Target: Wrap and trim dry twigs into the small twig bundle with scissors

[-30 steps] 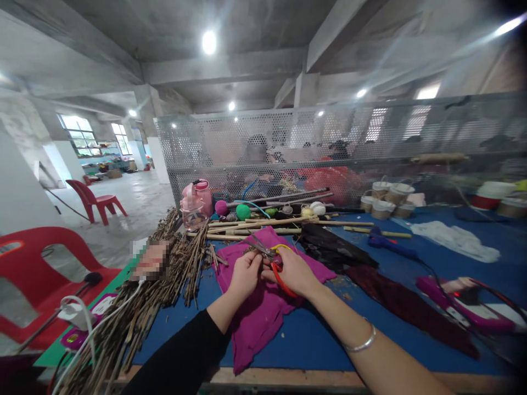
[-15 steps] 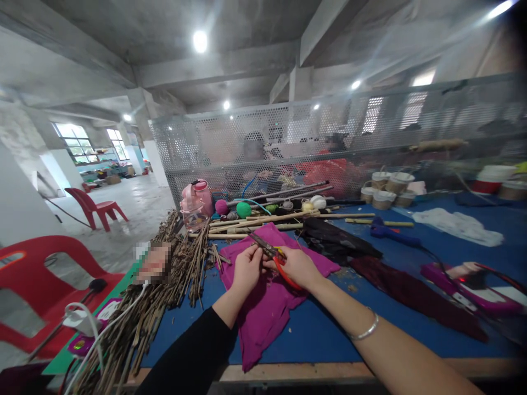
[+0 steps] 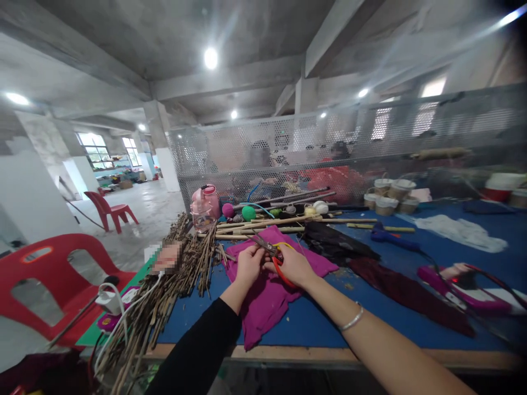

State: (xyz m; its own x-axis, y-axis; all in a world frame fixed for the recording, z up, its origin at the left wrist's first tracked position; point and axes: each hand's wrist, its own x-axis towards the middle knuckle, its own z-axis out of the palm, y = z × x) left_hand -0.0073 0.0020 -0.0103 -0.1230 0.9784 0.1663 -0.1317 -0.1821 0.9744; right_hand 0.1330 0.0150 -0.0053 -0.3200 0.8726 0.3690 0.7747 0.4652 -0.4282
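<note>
My right hand (image 3: 294,266) grips a pair of scissors (image 3: 269,248) with red and yellow handles, their dark blades pointing up and to the left. Close beside the blades, the fingertips of my left hand (image 3: 247,267) are pinched together; whatever is between them is too small to make out. Both hands are over a crumpled magenta cloth (image 3: 263,321) lying on the blue tabletop (image 3: 317,321). Small brown bits show on the cloth near my fingers.
A heap of thin twigs (image 3: 164,299) covers the left side, beside white charging cables. Behind the cloth lie bamboo sticks (image 3: 280,222), yarn balls (image 3: 248,213) and a pink bottle (image 3: 205,207). Black cloth (image 3: 340,240), dark red cloth (image 3: 411,291) and a blue glue gun (image 3: 391,237) lie rightward.
My view has shifted slightly, moving the chair and twigs rightward in the picture. Both hands and the scissors stay close together over the magenta cloth, with little visible movement.
</note>
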